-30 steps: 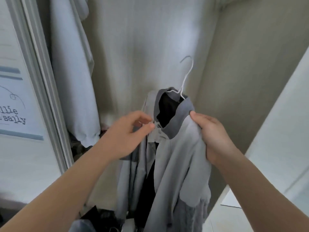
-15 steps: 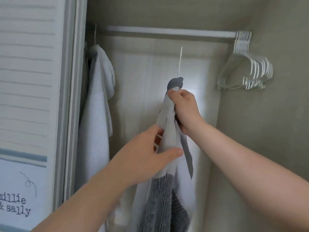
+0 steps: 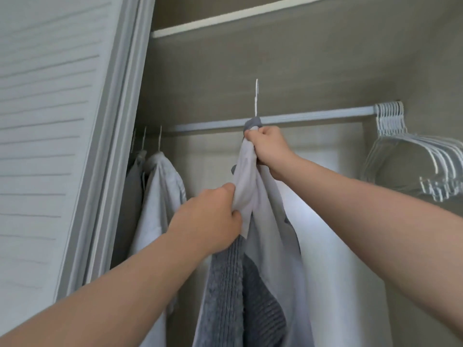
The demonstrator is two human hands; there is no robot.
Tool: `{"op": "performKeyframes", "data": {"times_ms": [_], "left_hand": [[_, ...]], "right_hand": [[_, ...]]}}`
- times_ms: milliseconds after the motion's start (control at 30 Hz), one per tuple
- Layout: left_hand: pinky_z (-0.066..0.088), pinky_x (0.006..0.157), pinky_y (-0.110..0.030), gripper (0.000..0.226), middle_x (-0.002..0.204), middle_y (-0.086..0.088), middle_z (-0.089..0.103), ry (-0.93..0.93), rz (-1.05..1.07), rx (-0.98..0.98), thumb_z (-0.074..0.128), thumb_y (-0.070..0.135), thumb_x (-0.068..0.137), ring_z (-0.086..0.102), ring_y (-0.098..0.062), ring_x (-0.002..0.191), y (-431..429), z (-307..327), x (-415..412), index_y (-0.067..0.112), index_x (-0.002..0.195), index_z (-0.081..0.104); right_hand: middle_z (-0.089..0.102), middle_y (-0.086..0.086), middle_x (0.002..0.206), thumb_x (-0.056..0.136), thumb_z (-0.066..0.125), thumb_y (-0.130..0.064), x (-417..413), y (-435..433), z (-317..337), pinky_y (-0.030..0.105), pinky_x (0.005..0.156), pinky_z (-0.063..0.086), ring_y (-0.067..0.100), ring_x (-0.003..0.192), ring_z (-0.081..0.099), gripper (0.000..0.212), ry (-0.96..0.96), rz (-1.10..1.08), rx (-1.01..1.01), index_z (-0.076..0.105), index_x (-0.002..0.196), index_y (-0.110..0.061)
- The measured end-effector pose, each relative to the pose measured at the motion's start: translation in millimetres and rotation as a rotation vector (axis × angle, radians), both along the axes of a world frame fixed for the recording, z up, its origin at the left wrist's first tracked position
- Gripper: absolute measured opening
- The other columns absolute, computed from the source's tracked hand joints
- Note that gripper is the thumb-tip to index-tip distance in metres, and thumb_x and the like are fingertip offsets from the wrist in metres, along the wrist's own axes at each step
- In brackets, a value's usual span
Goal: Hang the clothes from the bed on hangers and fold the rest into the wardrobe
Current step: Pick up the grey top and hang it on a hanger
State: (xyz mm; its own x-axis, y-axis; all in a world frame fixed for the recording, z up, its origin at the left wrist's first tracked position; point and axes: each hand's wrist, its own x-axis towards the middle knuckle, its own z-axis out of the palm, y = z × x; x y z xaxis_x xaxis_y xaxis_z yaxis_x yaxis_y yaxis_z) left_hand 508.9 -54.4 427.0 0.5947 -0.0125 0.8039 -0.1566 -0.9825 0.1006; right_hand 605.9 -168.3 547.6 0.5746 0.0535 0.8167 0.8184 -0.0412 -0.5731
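A pale grey shirt (image 3: 270, 236) with a darker grey collar hangs on a white wire hanger (image 3: 256, 98), held up inside the wardrobe. Its hook rises edge-on above the grey rail (image 3: 313, 118), and I cannot tell whether it sits on the rail. My right hand (image 3: 269, 149) grips the shirt just under the collar. Lower and to the left, my left hand (image 3: 213, 221) grips the shirt's front edge. A dark grey ribbed knit (image 3: 225, 284) hangs below my left hand.
Pale garments (image 3: 160, 204) hang on hangers at the rail's left end beside the louvred door (image 3: 50, 146). A bunch of several bare white hangers (image 3: 411, 156) hangs at the right end. A shelf edge (image 3: 225, 20) runs above the rail.
The shirt on its hanger has been lifted from low in the wardrobe up to the rail. My right hand moved from the shoulder to the collar, and my view tilted upward.
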Motion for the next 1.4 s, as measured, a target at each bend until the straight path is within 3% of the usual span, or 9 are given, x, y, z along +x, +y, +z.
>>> {"op": "performKeyframes", "data": {"times_ms": [533, 600, 700, 800, 900, 1033, 1233, 1300, 1400], "left_hand": [[0.027, 0.05, -0.031, 0.015, 0.077, 0.004, 0.044, 0.058, 0.168, 0.203, 0.046, 0.024, 0.096, 0.042, -0.015, 0.061, 0, 14, 48, 0.024, 0.09, 0.032], [0.027, 0.051, -0.032, 0.016, 0.077, 0.004, 0.043, 0.07, 0.175, 0.203, 0.046, 0.026, 0.096, 0.042, -0.017, 0.062, 4, 9, 50, 0.024, 0.09, 0.031], [0.026, 0.05, -0.033, 0.018, 0.075, 0.004, 0.041, 0.062, 0.187, 0.227, 0.046, 0.027, 0.095, 0.04, -0.018, 0.059, 9, 0, 52, 0.024, 0.092, 0.028], [0.029, 0.052, -0.034, 0.021, 0.074, 0.006, 0.038, 0.081, 0.205, 0.245, 0.048, 0.028, 0.092, 0.043, -0.023, 0.065, 15, -10, 52, 0.025, 0.093, 0.027], [0.035, 0.062, -0.036, 0.027, 0.077, 0.004, 0.04, 0.141, 0.24, 0.248, 0.051, 0.028, 0.089, 0.048, -0.029, 0.074, 19, -16, 49, 0.025, 0.095, 0.025], [0.039, 0.07, -0.038, 0.031, 0.107, -0.008, 0.059, 0.194, 0.298, 0.263, 0.052, 0.027, 0.086, 0.06, -0.037, 0.1, 21, -21, 43, 0.025, 0.094, 0.022], [0.039, 0.073, -0.036, 0.031, 0.114, -0.01, 0.06, 0.251, 0.383, 0.266, 0.052, 0.022, 0.087, 0.06, -0.037, 0.107, 31, -22, 31, 0.021, 0.11, 0.031], [0.037, 0.073, -0.036, 0.037, 0.117, -0.009, 0.06, 0.251, 0.408, 0.252, 0.052, 0.022, 0.087, 0.06, -0.036, 0.108, 35, -22, 27, 0.022, 0.119, 0.033], [0.037, 0.072, -0.036, 0.045, 0.117, -0.009, 0.06, 0.264, 0.444, 0.235, 0.052, 0.02, 0.088, 0.061, -0.036, 0.106, 42, -22, 21, 0.022, 0.128, 0.032]], "right_hand": [[0.047, 0.008, 0.067, 0.091, 0.059, -0.01, 84, -2, 15, 0.02, 0.044, 0.039, 0.02, 0.05, 0.046, 0.019, 0.272, 0.002, -0.007, 0.049, 0.076, -0.01], [0.049, 0.009, 0.072, 0.09, 0.062, -0.015, 79, -2, 15, 0.024, 0.047, 0.042, 0.023, 0.051, 0.047, 0.016, 0.192, -0.06, -0.082, 0.048, 0.085, -0.01], [0.059, 0.009, 0.076, 0.084, 0.069, -0.034, 58, -2, 8, 0.038, 0.055, 0.057, 0.03, 0.061, 0.063, 0.042, -0.019, -0.342, -0.34, 0.043, 0.105, -0.009], [0.065, 0.016, 0.061, 0.08, 0.071, -0.044, 31, 0, -8, 0.034, 0.043, 0.054, 0.032, 0.046, 0.065, 0.047, 0.036, -0.417, -0.662, 0.053, 0.09, -0.002], [0.069, 0.024, 0.065, 0.086, 0.06, -0.031, 17, 2, -22, 0.046, 0.047, 0.06, 0.037, 0.053, 0.07, 0.035, 0.049, -0.444, -0.806, 0.058, 0.084, 0.003], [0.067, 0.032, 0.065, 0.093, 0.048, -0.017, 16, 12, -30, 0.053, 0.056, 0.061, 0.044, 0.056, 0.069, 0.032, 0.025, -0.41, -0.757, 0.054, 0.077, 0.009], [0.068, 0.028, 0.089, 0.096, 0.048, -0.007, 28, 30, -27, 0.049, 0.065, 0.063, 0.038, 0.065, 0.069, 0.016, 0.02, -0.177, -0.679, 0.047, 0.08, -0.007], [0.066, 0.034, 0.091, 0.096, 0.04, -0.002, 33, 39, -27, 0.052, 0.067, 0.062, 0.043, 0.068, 0.07, 0.012, 0.052, -0.129, -0.663, 0.052, 0.097, 0.0], [0.064, 0.037, 0.096, 0.094, 0.031, 0.0, 41, 55, -24, 0.056, 0.068, 0.061, 0.047, 0.072, 0.071, 0.035, 0.057, -0.09, -0.623, 0.049, 0.123, 0.004]]}}
